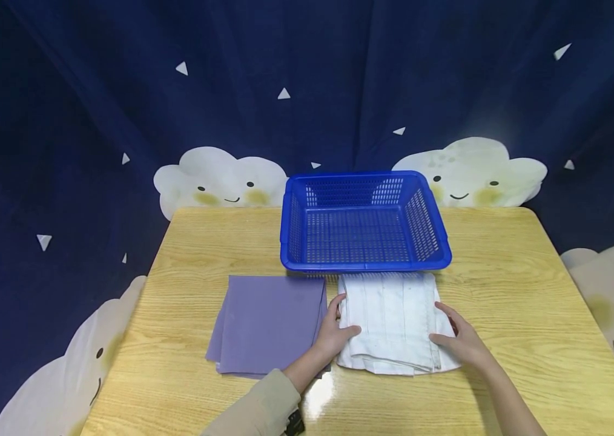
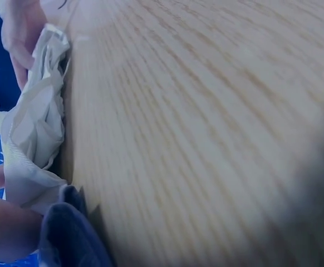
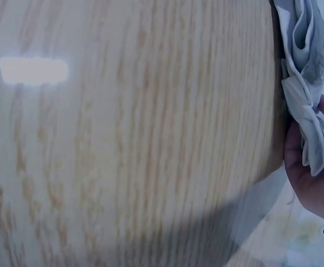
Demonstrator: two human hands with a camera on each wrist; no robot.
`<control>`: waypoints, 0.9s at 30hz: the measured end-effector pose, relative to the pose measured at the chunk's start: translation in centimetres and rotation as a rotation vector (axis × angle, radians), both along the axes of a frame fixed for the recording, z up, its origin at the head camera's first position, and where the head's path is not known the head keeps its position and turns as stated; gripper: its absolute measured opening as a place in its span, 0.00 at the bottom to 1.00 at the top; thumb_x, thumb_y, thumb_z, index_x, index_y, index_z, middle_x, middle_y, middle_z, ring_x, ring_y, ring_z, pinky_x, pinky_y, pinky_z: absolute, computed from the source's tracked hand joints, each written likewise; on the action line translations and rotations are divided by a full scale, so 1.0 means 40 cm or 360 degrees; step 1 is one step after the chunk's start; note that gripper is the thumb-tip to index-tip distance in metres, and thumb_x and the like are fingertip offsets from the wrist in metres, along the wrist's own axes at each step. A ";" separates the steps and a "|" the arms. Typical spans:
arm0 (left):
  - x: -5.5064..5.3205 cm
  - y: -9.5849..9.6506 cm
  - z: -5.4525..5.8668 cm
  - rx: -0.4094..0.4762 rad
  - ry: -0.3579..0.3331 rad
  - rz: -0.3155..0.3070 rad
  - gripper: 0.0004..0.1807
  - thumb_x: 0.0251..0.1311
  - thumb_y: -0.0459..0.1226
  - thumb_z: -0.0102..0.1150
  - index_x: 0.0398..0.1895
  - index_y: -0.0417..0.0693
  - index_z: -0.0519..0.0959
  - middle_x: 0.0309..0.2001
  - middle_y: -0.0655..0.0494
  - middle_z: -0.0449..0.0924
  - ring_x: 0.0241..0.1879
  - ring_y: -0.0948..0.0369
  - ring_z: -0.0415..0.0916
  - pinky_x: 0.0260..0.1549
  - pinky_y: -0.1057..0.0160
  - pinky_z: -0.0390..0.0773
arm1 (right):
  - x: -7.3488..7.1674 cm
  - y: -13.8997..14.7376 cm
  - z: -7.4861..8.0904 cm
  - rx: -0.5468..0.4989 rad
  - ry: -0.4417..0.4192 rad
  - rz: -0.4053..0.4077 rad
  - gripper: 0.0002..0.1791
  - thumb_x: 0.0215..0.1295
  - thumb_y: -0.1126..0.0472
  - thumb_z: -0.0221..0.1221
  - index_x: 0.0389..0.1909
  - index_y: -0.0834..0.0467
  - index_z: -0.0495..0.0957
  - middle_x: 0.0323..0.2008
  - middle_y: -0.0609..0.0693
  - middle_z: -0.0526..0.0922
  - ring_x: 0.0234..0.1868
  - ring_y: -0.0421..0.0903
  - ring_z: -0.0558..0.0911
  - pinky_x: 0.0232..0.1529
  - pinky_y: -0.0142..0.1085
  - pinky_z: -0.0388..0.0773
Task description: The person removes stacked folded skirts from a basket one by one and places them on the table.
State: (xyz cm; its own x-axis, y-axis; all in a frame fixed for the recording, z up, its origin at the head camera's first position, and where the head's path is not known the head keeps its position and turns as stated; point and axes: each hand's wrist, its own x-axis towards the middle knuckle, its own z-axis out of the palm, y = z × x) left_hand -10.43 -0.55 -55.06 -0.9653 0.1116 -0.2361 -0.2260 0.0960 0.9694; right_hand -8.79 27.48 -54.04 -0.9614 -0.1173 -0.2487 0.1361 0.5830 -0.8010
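A folded white cloth (image 1: 389, 315) lies on the table in front of the blue basket. My left hand (image 1: 335, 336) grips its left edge, thumb on top. At the right edge, my right hand (image 1: 465, 342) holds the cloth with its thumb above and its fingers low at the side. In the right wrist view, the layered edge of the cloth (image 3: 304, 89) sits between the thumb and fingers of the right hand (image 3: 315, 189). The left wrist view shows the cloth's loose folds (image 2: 37, 122) from the side. A folded purple cloth (image 1: 271, 324) lies beside it, partly under my left forearm.
A blue plastic basket (image 1: 364, 266) with mesh walls stands at the back middle of the wooden table (image 1: 192, 248), its front rim close to both cloths. Behind the table hangs a dark blue curtain (image 1: 329, 48) with clouds and triangles.
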 end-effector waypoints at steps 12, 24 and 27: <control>-0.001 -0.019 0.051 -0.0193 -0.0094 -0.0167 0.45 0.42 0.28 0.59 0.68 0.44 0.54 0.62 0.30 0.56 0.61 0.39 0.56 0.55 0.43 0.63 | 0.014 -0.013 0.030 0.0209 0.0043 0.0042 0.35 0.60 0.60 0.57 0.65 0.67 0.55 0.58 0.77 0.60 0.54 0.70 0.67 0.52 0.58 0.66; 0.003 -0.066 0.090 -0.0538 0.0126 -0.0470 0.40 0.44 0.34 0.59 0.65 0.39 0.59 0.62 0.33 0.59 0.61 0.42 0.58 0.57 0.45 0.62 | 0.025 -0.020 0.101 0.0400 0.0158 0.0160 0.30 0.59 0.62 0.57 0.60 0.72 0.62 0.50 0.75 0.70 0.42 0.63 0.76 0.39 0.52 0.75; 0.003 -0.077 0.103 -0.0570 0.0179 -0.0524 0.38 0.45 0.34 0.58 0.64 0.37 0.60 0.60 0.32 0.60 0.60 0.43 0.59 0.56 0.46 0.63 | 0.026 -0.021 0.120 0.0417 0.0161 0.0194 0.30 0.59 0.63 0.57 0.59 0.72 0.61 0.48 0.74 0.70 0.40 0.61 0.77 0.38 0.50 0.76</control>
State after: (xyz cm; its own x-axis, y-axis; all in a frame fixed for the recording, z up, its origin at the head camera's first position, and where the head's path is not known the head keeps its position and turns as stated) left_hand -10.30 -3.63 -50.93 -0.9142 0.3454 -0.2120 -0.0239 0.4762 0.8790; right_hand -7.74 26.62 -49.24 -0.9657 -0.1775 -0.1896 -0.0200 0.7787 -0.6271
